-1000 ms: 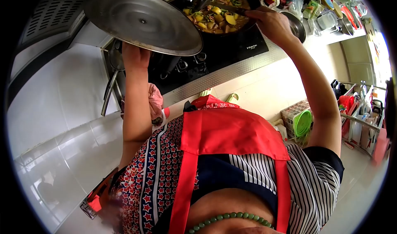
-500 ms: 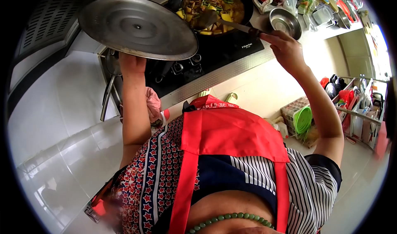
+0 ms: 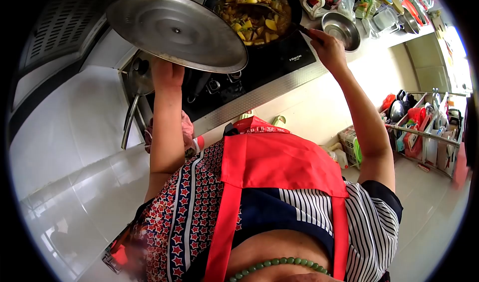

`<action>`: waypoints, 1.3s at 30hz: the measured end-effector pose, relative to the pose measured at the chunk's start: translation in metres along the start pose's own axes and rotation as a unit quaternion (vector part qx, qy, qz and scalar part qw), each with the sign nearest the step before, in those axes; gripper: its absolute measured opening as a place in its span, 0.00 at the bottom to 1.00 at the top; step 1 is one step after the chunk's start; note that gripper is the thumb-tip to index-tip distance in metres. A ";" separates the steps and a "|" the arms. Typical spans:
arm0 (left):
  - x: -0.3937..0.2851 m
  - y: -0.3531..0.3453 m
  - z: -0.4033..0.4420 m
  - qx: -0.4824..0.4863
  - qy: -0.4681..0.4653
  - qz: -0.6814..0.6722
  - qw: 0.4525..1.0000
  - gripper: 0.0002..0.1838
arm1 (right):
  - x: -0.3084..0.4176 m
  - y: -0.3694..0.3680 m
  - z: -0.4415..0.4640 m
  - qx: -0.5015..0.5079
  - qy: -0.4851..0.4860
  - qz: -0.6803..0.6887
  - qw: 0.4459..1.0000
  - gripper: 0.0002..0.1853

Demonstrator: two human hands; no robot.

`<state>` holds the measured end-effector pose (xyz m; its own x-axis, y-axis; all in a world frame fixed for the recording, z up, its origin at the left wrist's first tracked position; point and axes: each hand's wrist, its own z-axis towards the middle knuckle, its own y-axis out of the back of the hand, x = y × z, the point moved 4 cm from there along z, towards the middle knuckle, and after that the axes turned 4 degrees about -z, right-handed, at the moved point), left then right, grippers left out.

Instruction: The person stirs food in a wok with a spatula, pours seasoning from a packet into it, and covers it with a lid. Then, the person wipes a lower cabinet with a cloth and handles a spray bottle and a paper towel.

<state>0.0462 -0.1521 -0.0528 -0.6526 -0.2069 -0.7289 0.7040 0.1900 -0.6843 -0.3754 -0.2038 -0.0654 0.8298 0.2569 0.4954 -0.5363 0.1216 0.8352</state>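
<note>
Spatula (image 3: 303, 30), one, its head in the stew (image 3: 244, 20) inside one wok (image 3: 296, 7) near the right edge of the cooktop (image 3: 280, 58); probably light and stiff, best taken by the handle, which the right hand (image 3: 327, 48) grips. Left hand (image 3: 167, 74) holds one tilted metal lid (image 3: 174, 22); one steel bowl (image 3: 341, 28) sits beyond that edge.

The lid (image 3: 169, 25) is dull grey, the pan (image 3: 298, 13) black, its stew (image 3: 259, 31) brown with yellow and green pieces. The stovetop (image 3: 269, 66) is black with white lettering; the far-right bowl (image 3: 344, 31), silver. Near: plain red apron (image 3: 284, 160); shirt (image 3: 366, 232) with white-edged red stars at left, dark-and-white stripes at right; green necklace (image 3: 283, 260).
</note>
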 end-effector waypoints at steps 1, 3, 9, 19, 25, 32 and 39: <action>-0.001 0.004 -0.001 -0.009 -0.001 -0.003 1.000 0.19 | 0.003 -0.005 0.000 -0.006 -0.003 0.008 1.000 0.18; -0.002 -0.003 -0.004 -0.020 -0.013 -0.004 1.000 0.19 | -0.002 -0.009 0.001 0.018 -0.032 0.083 0.996 0.18; -0.001 0.004 -0.005 -0.025 -0.011 -0.004 1.000 0.19 | 0.002 -0.014 -0.022 0.094 -0.082 0.242 0.962 0.18; 0.004 -0.019 -0.017 -0.038 0.001 0.014 0.999 0.19 | 0.028 0.039 -0.041 0.007 -0.031 0.153 0.988 0.18; 0.016 -0.040 -0.013 -0.007 0.023 0.003 1.000 0.19 | 0.021 0.010 -0.047 -0.030 -0.013 0.136 0.990 0.19; 0.046 -0.067 -0.020 0.072 0.062 -0.068 0.993 0.19 | 0.002 0.017 -0.073 0.026 -0.240 0.507 0.827 0.18; 0.080 -0.105 -0.030 0.044 0.128 -0.100 0.986 0.16 | 0.004 -0.007 -0.073 0.114 -0.324 0.646 0.681 0.15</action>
<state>-0.0879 -0.1597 -0.0400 -0.8220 0.0189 -0.5691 0.5686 0.0828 -0.8185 -0.3794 -0.1338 -0.0863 -0.3795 -0.4791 0.7915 -0.9071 0.0244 -0.4202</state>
